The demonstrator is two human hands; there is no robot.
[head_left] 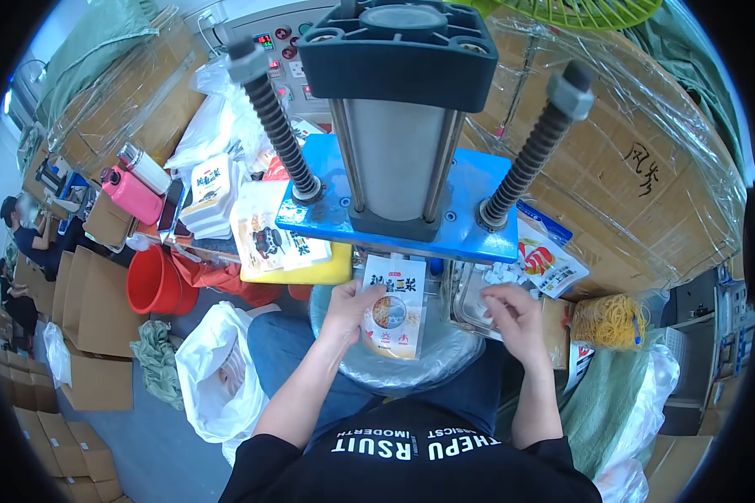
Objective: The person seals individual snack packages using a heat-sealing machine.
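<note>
- The left hand point(350, 303) has its grip closed on one printed pouch point(392, 312), thumb on the front and fingers at the left edge, holding it upright in front of the person's lap.
- The pouch sits just under the blue plate point(478, 210) of the press machine point(398, 109), above a clear plastic-wrapped bundle point(411, 365) resting on the lap.
- The right hand point(513, 314) holds nothing that can be made out; its fingers are loosely curled, a narrow grip, hovering at the edge of a metal tray point(465, 306) to the right of the pouch.
- The two hands are near each other, with the pouch between them.
- The machine has one large grey cylinder in the middle and two black springs point(279, 126) on bolts, one on each side.
- Behind the cylinder is one control panel point(281, 50) with red buttons and lit displays.
- To the left of the plate lies a stack of printed pouches point(264, 239) on a yellow board point(310, 270); a white stack of bags point(208, 197) stands beyond it.
- Two bottles lie further left: one pink point(133, 194), one white with a red cap point(145, 168).
- One red bucket point(153, 283) stands on the floor, with one white plastic bag point(218, 373) and one green cloth point(160, 360) nearby.
- To the right, one bag of yellow rubber bands point(608, 320) and one red and white packet point(545, 260).
- Large cardboard boxes wrapped in film point(646, 168) stand behind; flat cartons point(93, 302) lean at the left.
- Two other people point(25, 230) sit at the far left, well apart.
</note>
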